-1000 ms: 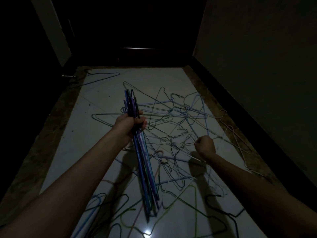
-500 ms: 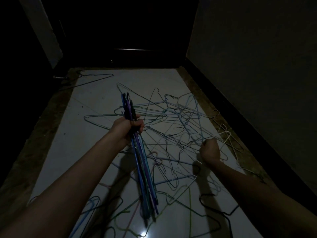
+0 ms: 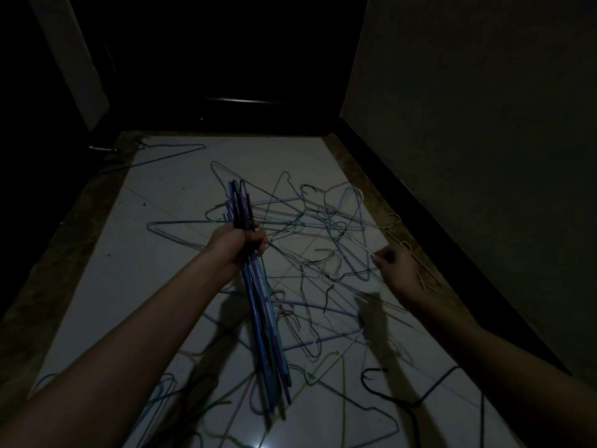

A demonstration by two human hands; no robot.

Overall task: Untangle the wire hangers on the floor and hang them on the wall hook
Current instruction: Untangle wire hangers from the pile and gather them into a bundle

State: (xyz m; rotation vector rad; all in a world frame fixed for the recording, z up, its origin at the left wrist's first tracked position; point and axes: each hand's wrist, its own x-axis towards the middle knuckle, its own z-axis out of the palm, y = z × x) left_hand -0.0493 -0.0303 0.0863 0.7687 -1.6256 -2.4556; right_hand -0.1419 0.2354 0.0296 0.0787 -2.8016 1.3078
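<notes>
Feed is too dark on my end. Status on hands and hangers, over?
Left hand grips bundle of gathered hangers. Right hand pinches a pale wire from the tangle on floor. Many still interlocked; wall hook not in view.

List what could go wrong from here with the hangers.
The white hanger pinched by the right hand still crosses the tangled pile; pulling may drag others along or snag. The left hand grips a thick bundle mid-length, so some could slip out. Dim light hides where wires cross.
</notes>
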